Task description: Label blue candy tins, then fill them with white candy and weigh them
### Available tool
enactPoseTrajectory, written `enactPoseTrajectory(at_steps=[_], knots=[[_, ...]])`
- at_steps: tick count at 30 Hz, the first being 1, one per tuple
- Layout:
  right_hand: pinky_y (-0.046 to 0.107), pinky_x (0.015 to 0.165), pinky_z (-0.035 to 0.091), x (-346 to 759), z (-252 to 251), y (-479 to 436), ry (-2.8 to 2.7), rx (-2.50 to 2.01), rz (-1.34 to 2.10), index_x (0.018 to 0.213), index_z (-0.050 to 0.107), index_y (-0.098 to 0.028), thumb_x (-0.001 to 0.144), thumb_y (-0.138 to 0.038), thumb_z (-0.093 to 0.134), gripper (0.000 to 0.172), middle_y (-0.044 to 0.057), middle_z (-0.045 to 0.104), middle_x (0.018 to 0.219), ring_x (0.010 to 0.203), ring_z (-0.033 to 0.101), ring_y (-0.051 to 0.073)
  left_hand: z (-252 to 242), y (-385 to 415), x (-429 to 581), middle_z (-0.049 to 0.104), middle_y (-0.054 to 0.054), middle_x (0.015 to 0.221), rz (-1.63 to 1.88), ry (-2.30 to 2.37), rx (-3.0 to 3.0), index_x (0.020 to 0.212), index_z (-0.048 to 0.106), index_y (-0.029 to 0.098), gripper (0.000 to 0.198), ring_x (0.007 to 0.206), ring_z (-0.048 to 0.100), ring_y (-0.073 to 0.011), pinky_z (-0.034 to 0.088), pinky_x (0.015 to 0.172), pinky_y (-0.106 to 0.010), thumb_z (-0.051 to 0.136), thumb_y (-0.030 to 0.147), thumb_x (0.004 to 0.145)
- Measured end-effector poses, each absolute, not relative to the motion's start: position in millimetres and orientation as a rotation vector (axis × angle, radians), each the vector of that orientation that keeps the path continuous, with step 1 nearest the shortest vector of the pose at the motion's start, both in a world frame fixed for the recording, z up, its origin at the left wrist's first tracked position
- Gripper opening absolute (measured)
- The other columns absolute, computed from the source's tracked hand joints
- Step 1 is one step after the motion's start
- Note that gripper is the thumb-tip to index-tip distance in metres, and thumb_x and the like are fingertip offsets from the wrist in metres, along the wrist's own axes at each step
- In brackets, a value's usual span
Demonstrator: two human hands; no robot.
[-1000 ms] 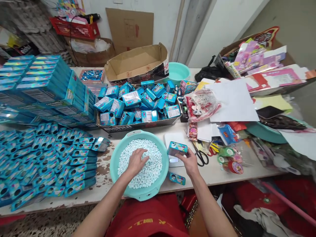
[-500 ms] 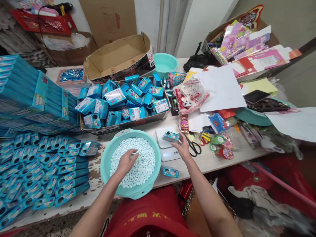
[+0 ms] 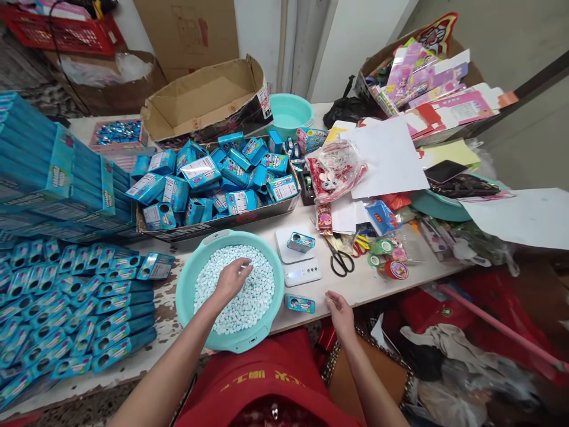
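Note:
My left hand point(image 3: 233, 279) hovers over or lightly touches small pale-blue candies point(image 3: 208, 284) in a turquoise basin point(image 3: 186, 320). Its fingers are slightly apart, with nothing visible in them. My right hand point(image 3: 341, 314) is by the table's front edge, fingers loosely stretched and nothing held. Just left of it lies a small blue candy box point(image 3: 299, 303) with a round hole. Another blue box point(image 3: 301, 241) rests on the plate of a white digital scale point(image 3: 303, 273), whose display is lit.
Behind the basin, a low carton point(image 3: 231, 222) overflows with blue boxes. Filled-out rows of blue boxes point(image 3: 120, 308) and tall stacks point(image 3: 40, 166) occupy the left. Black-handled scissors point(image 3: 341, 264), tape rolls point(image 3: 381, 246) and white paper point(image 3: 391, 160) lie to the right.
My right hand has let go of the box on the scale and drawn back toward the table's front edge. My left hand stays over the candies. The view has shifted slightly.

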State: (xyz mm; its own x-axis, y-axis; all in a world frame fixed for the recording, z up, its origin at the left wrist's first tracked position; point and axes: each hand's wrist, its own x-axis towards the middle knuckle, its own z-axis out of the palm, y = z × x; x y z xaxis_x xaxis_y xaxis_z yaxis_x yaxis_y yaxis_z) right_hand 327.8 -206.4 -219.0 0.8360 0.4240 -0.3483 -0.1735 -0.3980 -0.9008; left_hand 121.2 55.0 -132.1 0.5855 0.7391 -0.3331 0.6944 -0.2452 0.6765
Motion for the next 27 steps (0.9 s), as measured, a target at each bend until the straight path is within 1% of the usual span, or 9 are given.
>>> enactPoseTrajectory(at_steps=[7,11,13,15,18,20,24,26,27], knots=[[0.045,0.082,0.051,314,-221,-210,-0.163,-1.852,0.693,0.085,0.066,-0.018,0.061,-0.048,0.070,0.038,0.011,0.072,0.090,0.086,0.067,0.026,-115,75,165,0.069,-0.004,0.103,0.066,1.051,2.045,0.099,0.065,0.020,0.033,0.090,0.063,-0.0228,0.045,0.082,-0.032,0.044,0.039,0.082],[0.045,0.084,0.050,311,-220,-214,-0.164,-1.863,0.744,0.088,0.065,-0.017,0.064,-0.044,0.067,0.036,0.012,0.071,0.093,0.089,0.066,0.026,-105,86,213,0.064,-0.006,0.111,0.083,0.909,2.172,0.110,0.061,0.019,0.034,0.095,0.060,-0.0230,0.044,0.085,-0.033,0.047,0.035,0.083],[0.044,0.082,0.051,310,-220,-215,-0.199,-1.881,0.759,0.090,0.064,-0.017,0.063,-0.039,0.065,0.035,0.012,0.070,0.094,0.086,0.066,0.025,-105,85,238,0.057,-0.008,0.123,0.088,0.800,2.281,0.121,0.054,0.020,0.042,0.109,0.053,-0.0255,0.041,0.093,-0.036,0.053,0.033,0.081],[0.043,0.079,0.052,308,-220,-214,-0.275,-1.896,0.784,0.097,0.063,-0.018,0.062,-0.031,0.061,0.037,0.011,0.067,0.100,0.087,0.065,0.024,-111,80,261,0.045,-0.010,0.136,0.037,0.695,2.376,0.130,0.045,0.022,0.058,0.124,0.040,-0.0292,0.035,0.099,-0.040,0.061,0.032,0.075],[0.040,0.078,0.052,304,-219,-211,-0.421,-1.900,0.838,0.109,0.059,-0.022,0.059,-0.023,0.055,0.050,0.009,0.062,0.111,0.099,0.061,0.024,-126,70,283,0.030,-0.011,0.146,-0.112,0.636,2.416,0.137,0.034,0.026,0.077,0.132,0.026,-0.0343,0.031,0.101,-0.049,0.069,0.028,0.068],[0.039,0.079,0.052,303,-218,-210,-0.490,-1.898,0.862,0.113,0.057,-0.022,0.059,-0.021,0.054,0.054,0.009,0.059,0.112,0.104,0.058,0.024,-136,66,289,0.036,-0.013,0.141,-0.171,0.628,2.403,0.135,0.036,0.026,0.071,0.128,0.032,-0.0350,0.033,0.099,-0.050,0.066,0.025,0.071],[0.043,0.081,0.051,310,-203,-199,-0.478,-1.947,0.788,0.110,0.057,-0.022,0.064,-0.024,0.052,0.046,0.010,0.057,0.111,0.101,0.058,0.025,-139,64,280,0.053,-0.011,0.114,-0.137,0.630,2.356,0.115,0.054,0.022,0.034,0.107,0.051,-0.0279,0.040,0.090,-0.039,0.053,0.026,0.081],[0.045,0.085,0.049,317,-183,-186,-0.448,-1.948,0.652,0.117,0.052,-0.022,0.070,-0.028,0.055,0.048,0.012,0.054,0.119,0.106,0.055,0.026,-128,59,269,0.055,-0.009,0.107,-0.052,0.620,2.310,0.108,0.057,0.022,0.029,0.102,0.053,-0.0259,0.040,0.088,-0.035,0.055,0.026,0.080],[0.045,0.088,0.048,321,-170,-177,-0.459,-1.930,0.576,0.123,0.047,-0.022,0.071,-0.031,0.059,0.054,0.013,0.050,0.125,0.111,0.053,0.026,-120,54,262,0.056,-0.008,0.105,0.006,0.595,2.279,0.107,0.058,0.022,0.029,0.100,0.053,-0.0251,0.040,0.087,-0.034,0.058,0.026,0.078]])
